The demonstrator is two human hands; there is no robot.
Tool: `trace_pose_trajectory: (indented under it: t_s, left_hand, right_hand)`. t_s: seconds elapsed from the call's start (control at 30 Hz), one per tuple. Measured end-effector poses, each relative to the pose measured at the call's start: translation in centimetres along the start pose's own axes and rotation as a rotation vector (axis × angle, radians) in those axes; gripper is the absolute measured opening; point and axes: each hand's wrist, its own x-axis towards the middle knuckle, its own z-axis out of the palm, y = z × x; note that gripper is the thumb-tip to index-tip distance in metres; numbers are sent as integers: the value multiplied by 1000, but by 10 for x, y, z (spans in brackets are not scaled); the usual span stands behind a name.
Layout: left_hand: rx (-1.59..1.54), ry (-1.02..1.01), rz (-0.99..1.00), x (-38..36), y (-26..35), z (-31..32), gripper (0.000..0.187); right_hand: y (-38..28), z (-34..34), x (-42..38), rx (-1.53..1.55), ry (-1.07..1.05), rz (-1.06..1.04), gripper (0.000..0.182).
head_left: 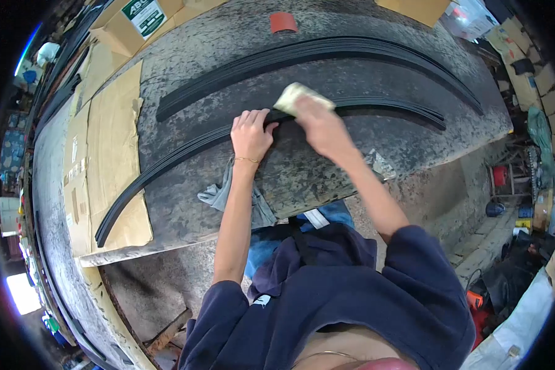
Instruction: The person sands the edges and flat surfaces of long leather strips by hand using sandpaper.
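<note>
A bundle of long, thin black strips (179, 153) curves across the worktable in front of me. My left hand (250, 134) is closed over the middle of this bundle, fingers on the far side and thumb on the near side. Just to the right, my right hand (327, 128) is smeared by motion and grips a pale yellowish cloth (291, 95), which overlaps the strips in this view. Farther back lies a second, thicker bundle of black strips (327, 50). A grey rag (219, 196) rests at the table's near edge, beside my left forearm.
Flattened cardboard (114, 163) lies on the left of the worktable (194, 213), under the strips' left end. An open cardboard box (118, 34) and a reddish piece (283, 22) are at the back. Crumpled clear plastic (381, 165) lies at the right front edge.
</note>
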Motion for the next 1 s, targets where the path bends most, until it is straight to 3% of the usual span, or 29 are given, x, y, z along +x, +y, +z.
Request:
trace_pose_trajectory:
  t_s: [0.03,0.07,0.2,0.27,0.33,0.37,0.4,0.47,0.53,0.67,0.77,0.87,0.93,1.0]
  left_hand:
    - [9,-12,-9,-1,0,1,34]
    - [1,-10,-5,-1,-1,1,34]
    - [10,-9,-11,-6,2,-1,32]
    - [-1,1,-11,-2,-1,1,31]
    - [3,2,-15,-3,1,2,31]
    - [12,-8,-16,-4,2,2,32]
    - [22,-13,-12,-1,1,2,32]
    - [21,-18,-2,-2,0,2,32]
    - [35,-13,5,-2,0,2,32]
    - [38,3,17,-1,-2,3,33]
    - [43,-5,5,-3,2,3,32]
    - [47,6,34,0,0,4,33]
    - [63,-18,22,-2,0,2,34]
    - [54,-12,36,-3,0,1,34]
  right_hand:
    - [-5,23,-2,-252,55,-160,38]
    - [-5,26,-4,-174,116,-140,37]
    - [64,-27,-44,-292,40,75,32]
    - [132,-69,-71,-313,149,363,27]
    - [133,-92,-63,-544,293,310,26]
    - [108,-89,-51,-168,287,496,26]
    - [92,-66,-42,-205,170,473,26]
    - [44,-13,-32,-249,160,34,27]
    - [39,-15,-39,-148,46,-119,26]
    - [151,-112,-71,-173,187,469,23]
    - [148,-115,-66,-305,286,416,24]
    - [74,-32,-32,-285,156,228,24]
    - [49,-2,-25,-197,149,-55,31]
    - [78,-28,-44,-179,117,29,30]
